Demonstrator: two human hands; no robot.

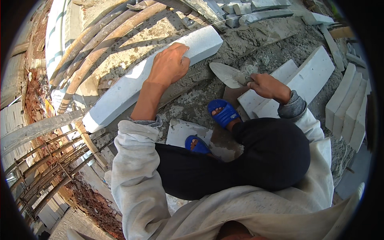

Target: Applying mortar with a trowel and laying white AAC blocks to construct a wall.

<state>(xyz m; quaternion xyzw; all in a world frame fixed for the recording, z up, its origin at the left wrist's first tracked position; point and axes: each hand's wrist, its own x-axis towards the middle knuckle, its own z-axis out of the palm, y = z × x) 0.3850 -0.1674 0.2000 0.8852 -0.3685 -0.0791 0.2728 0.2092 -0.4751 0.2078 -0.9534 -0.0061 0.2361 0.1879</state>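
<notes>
A long white block (156,76) lies on a mortar bed, running from lower left to upper right. Across its top is my left hand (170,66), fingers curled in and pressed against it; the fingertips are hidden. My right hand (269,86) is closed round the handle of a trowel (228,75), whose grey blade points left over the wet mortar (256,60), close to the block's near side. Beneath and beside the right hand, white blocks (310,76) lean together at a slant.
More white slabs (348,104) stand at the far right. Broken blocks (242,9) lie at the top, near a thin string line. Curved bamboo poles (108,36) cross the upper left. A rebar cage (48,172) sits lower left. My feet in blue sandals (224,114) rest between the blocks.
</notes>
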